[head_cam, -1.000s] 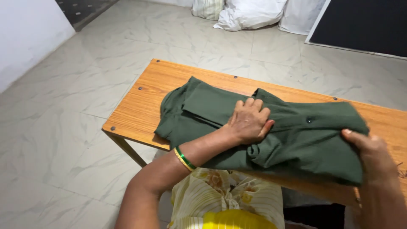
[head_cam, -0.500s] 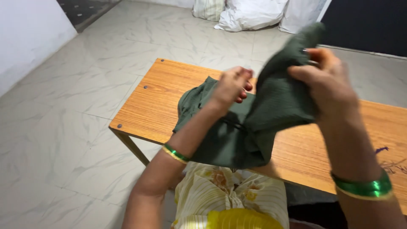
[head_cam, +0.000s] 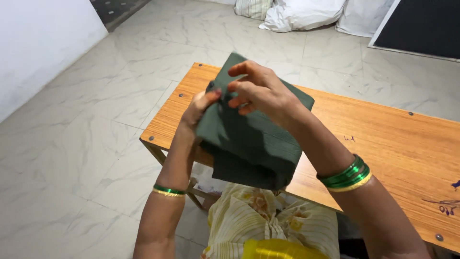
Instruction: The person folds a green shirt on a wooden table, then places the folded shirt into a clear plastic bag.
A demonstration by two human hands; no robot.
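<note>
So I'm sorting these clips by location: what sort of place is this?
Probably a plain indoor workroom or storeroom, not a furnished home room. A bare wooden table stands on a pale marble-tile floor, white stuffed sacks lie piled against the far wall, and both hands hold a folded green garment.

Matt cloth over smooth wood and polished stone

The dark green garment (head_cam: 249,139) is matt woven cloth with a faint fine rib. The table (head_cam: 383,139) is smooth orange-brown wood grain with small metal screw heads. Bangles (head_cam: 346,175) on the near wrists shine glossy green and gold. The floor (head_cam: 96,144) is glossy veined marble-like tile.
</note>
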